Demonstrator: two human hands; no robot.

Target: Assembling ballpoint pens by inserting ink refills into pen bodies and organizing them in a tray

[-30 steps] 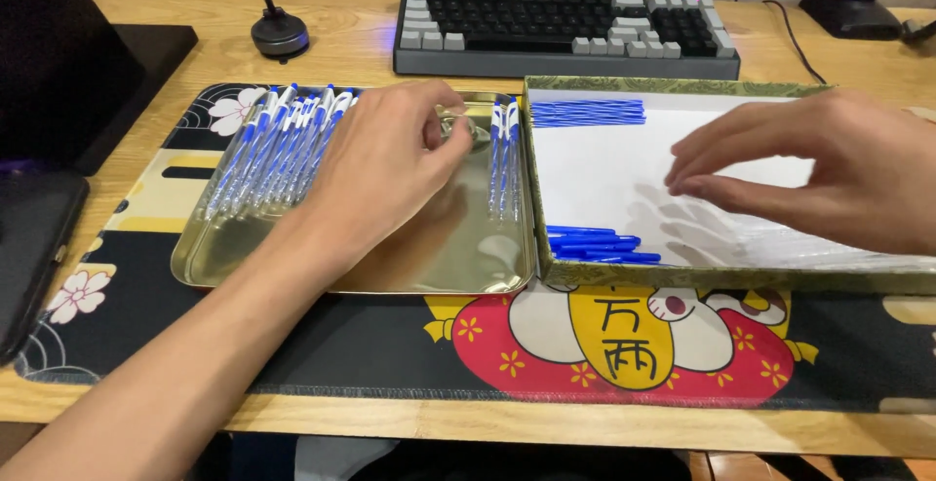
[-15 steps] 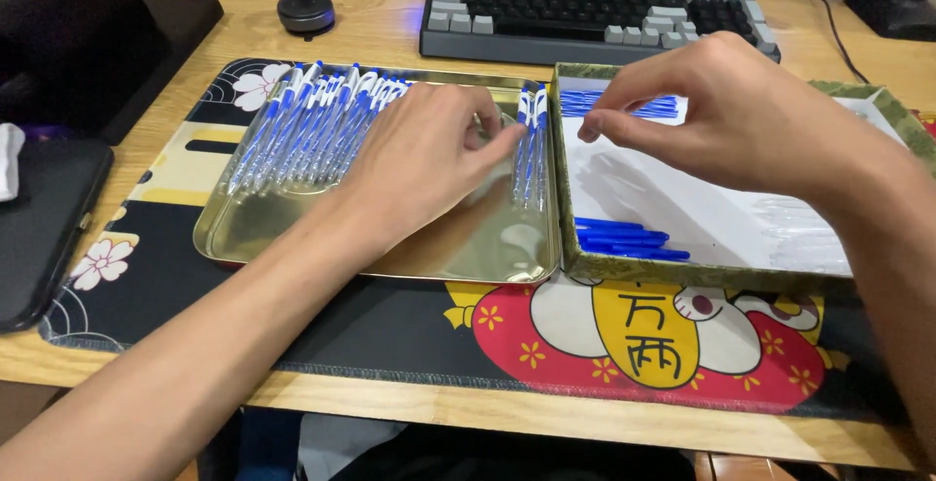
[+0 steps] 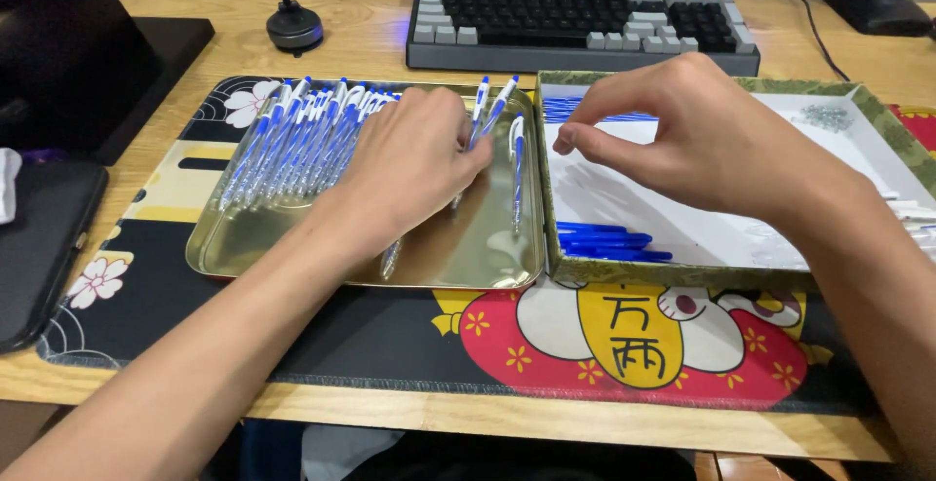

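Blue-and-white plastic ballpoint pens [image 3: 292, 140] lie on the shiny gold metal tray [image 3: 292, 257]. Left hand [image 3: 409, 164] curled over one; right hand [image 3: 702, 140] pinches, contents unclear. A nudge could scatter the row.

Bright even indoor light; glare on metal tray [image 3: 292, 247]; soft shadows; sharp focus.
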